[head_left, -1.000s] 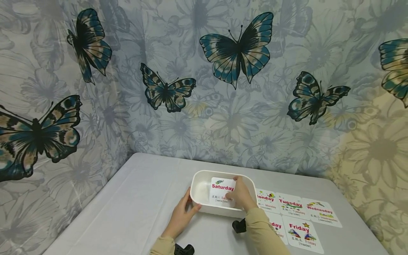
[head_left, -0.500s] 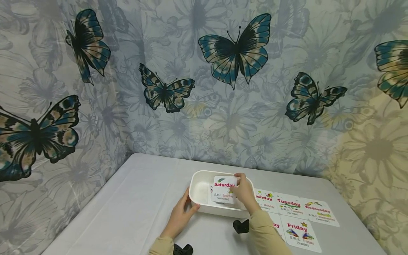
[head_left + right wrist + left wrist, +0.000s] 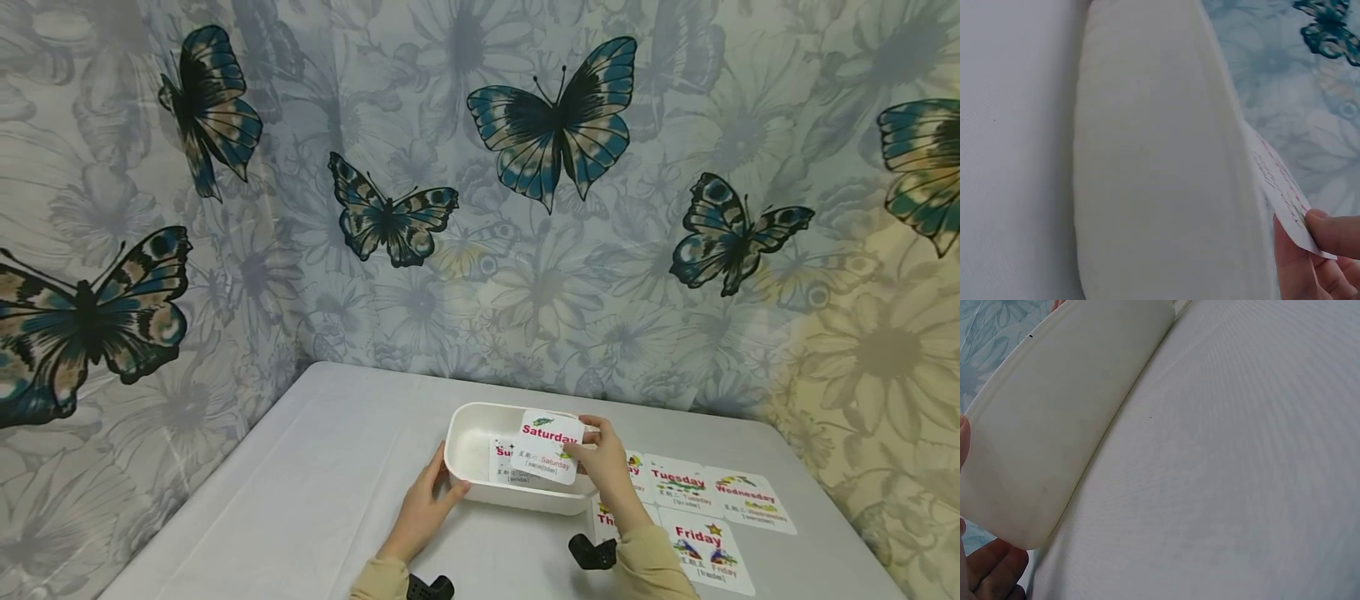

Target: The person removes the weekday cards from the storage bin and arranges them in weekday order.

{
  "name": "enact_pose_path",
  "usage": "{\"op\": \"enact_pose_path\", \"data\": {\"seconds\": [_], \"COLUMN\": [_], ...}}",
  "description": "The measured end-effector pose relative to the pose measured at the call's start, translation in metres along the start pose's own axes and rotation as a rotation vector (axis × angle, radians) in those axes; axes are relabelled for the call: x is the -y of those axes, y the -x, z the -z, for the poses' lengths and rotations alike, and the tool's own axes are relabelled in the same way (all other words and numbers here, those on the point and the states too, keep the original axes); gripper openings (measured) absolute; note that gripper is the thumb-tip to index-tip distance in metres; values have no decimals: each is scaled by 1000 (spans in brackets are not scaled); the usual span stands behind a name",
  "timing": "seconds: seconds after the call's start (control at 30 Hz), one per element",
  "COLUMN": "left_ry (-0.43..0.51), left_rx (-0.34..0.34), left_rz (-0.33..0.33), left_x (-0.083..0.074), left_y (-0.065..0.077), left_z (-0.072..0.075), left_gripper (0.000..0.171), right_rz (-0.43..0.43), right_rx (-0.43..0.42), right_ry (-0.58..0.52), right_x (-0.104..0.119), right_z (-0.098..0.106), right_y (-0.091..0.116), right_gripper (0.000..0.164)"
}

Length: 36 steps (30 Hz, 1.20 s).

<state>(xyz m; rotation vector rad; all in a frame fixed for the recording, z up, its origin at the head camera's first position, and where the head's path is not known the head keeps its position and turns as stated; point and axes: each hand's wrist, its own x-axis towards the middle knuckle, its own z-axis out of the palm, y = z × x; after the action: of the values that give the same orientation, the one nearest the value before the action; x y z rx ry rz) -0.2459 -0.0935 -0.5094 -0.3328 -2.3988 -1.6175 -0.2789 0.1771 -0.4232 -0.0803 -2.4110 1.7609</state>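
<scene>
A white plastic box (image 3: 517, 497) stands on the table, its side wall filling much of both wrist views. My left hand (image 3: 422, 512) grips its left near corner, thumb by the near rim; in the left wrist view some fingers (image 3: 1000, 569) touch the box's lower end. Between thumb and fingers my right hand (image 3: 609, 467) pinches the right edge of a white "Saturday" card (image 3: 546, 450), raised and tilted over the box. In the right wrist view that card (image 3: 1279, 187) shows beyond the rim. Beneath it in the box lies a "Sunday" card (image 3: 501, 462), partly covered.
To the right of the box lie day cards in two rows: Tuesday (image 3: 678, 483), Wednesday (image 3: 753, 502) and Friday (image 3: 705, 546), with two more partly hidden by the right arm. White cloth covers the table (image 3: 300, 483). Butterfly-patterned curtains (image 3: 375, 325) hang behind.
My right hand has lifted the Saturday card off the Sunday card and moved it rightward towards the box's right rim. More of the Sunday card shows. My left hand stays on the box.
</scene>
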Motion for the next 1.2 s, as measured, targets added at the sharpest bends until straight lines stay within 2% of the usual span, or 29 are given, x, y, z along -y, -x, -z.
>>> {"op": "enact_pose_path", "data": {"seconds": [0.17, 0.3, 0.43, 0.57, 0.63, 0.77, 1.0, 1.2], "left_ry": [1, 2, -6, -18, -24, -18, -5, -11], "left_rx": [-3, -10, -16, -22, -22, -21, -13, -11], "left_rz": [5, -12, -34, -42, -46, -31, -6, 13], "left_x": [-1, -1, -1, 0, 0, -2, -6, -5], "left_y": [0, -1, -2, -2, -2, -1, -2, -2], "left_z": [-1, -2, -3, -3, -3, -2, -1, 1], "left_gripper": [82, 82, 83, 84, 84, 84, 81, 82], "right_rz": [-20, -29, 4, -5, -30, -92, -193, -320], "right_rx": [-6, -21, -55, -85, -96, -106, -138, -178], "right_ry": [-90, -110, -115, -150, -161, -195, -110, -33], "right_x": [4, -3, -27, -53, -58, -53, -53, -75], "right_z": [19, 33, 49, 71, 82, 107, 149, 187], "right_y": [14, 23, 25, 24, 26, 36, 50, 52], "right_gripper": [59, 59, 64, 71, 72, 71, 72, 74]}}
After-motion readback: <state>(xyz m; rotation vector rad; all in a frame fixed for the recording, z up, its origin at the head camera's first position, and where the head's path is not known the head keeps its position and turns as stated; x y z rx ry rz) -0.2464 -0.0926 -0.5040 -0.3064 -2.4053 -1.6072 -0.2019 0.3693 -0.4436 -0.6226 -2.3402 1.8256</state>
